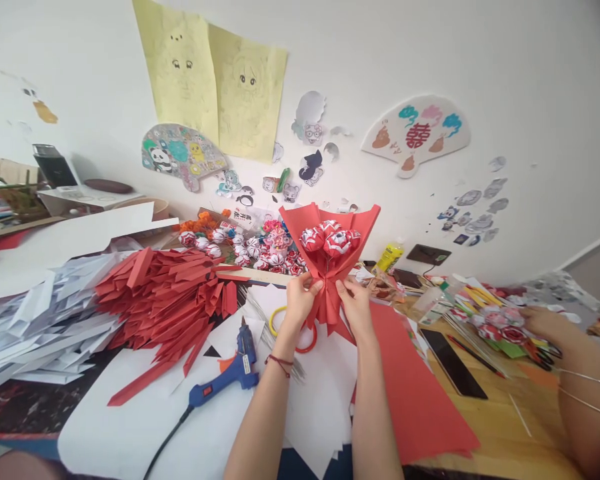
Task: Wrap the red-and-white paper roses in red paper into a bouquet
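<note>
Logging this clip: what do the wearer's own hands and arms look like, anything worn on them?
The left hand and right hand are ungloved, and no sleeves show on the visible forearms. A thin, dark red cord bracelet circles the left wrist; the right wrist shows nothing worn.

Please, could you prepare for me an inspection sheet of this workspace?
Surface: wooden table, partly covered by white sheets.
Job's things: red wrap around red-and-white flowers.
Clutter: red strips, white strips, glue gun, phone.
Grips: left grip and right grip both pinch the red wrap's gathered lower part.
Cables: black cord from the glue gun; thin dark cord near the wall.
Surroundings: wall with drawings; another person's hand at right, beside more flowers.
</note>
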Action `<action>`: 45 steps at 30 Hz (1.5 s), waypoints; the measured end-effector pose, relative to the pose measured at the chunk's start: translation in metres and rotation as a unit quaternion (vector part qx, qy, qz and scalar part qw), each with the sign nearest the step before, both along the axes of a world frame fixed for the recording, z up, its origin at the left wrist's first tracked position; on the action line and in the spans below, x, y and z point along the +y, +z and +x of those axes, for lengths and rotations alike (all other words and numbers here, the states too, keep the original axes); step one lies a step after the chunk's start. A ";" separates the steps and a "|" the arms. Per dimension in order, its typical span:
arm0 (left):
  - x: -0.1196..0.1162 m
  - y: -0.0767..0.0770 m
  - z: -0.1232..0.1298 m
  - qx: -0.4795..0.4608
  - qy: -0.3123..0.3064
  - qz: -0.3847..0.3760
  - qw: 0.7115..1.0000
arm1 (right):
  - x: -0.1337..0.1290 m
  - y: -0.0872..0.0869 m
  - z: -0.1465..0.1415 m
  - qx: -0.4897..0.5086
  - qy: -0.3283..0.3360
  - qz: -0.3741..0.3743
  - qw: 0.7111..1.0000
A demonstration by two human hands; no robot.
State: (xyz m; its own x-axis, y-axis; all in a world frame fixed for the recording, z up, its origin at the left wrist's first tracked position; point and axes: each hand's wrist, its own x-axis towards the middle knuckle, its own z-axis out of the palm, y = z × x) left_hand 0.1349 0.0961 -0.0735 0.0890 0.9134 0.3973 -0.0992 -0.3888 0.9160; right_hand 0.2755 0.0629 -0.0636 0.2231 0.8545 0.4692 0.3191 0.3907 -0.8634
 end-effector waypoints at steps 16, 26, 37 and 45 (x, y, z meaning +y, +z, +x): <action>0.002 0.004 -0.005 -0.104 -0.171 -0.021 0.979 | -0.023 0.028 -0.019 -0.046 -0.099 0.029 0.994; -0.008 0.006 -0.003 -0.142 -0.260 -0.050 0.954 | -0.065 0.039 -0.065 -0.184 -0.323 0.089 0.924; -0.004 -0.014 0.004 -0.150 -0.285 -0.043 0.946 | -0.094 0.041 -0.095 -0.235 -0.416 0.138 0.868; -0.004 -0.013 0.005 -0.150 -0.270 -0.035 0.950 | -0.097 0.038 -0.097 -0.234 -0.425 0.178 0.856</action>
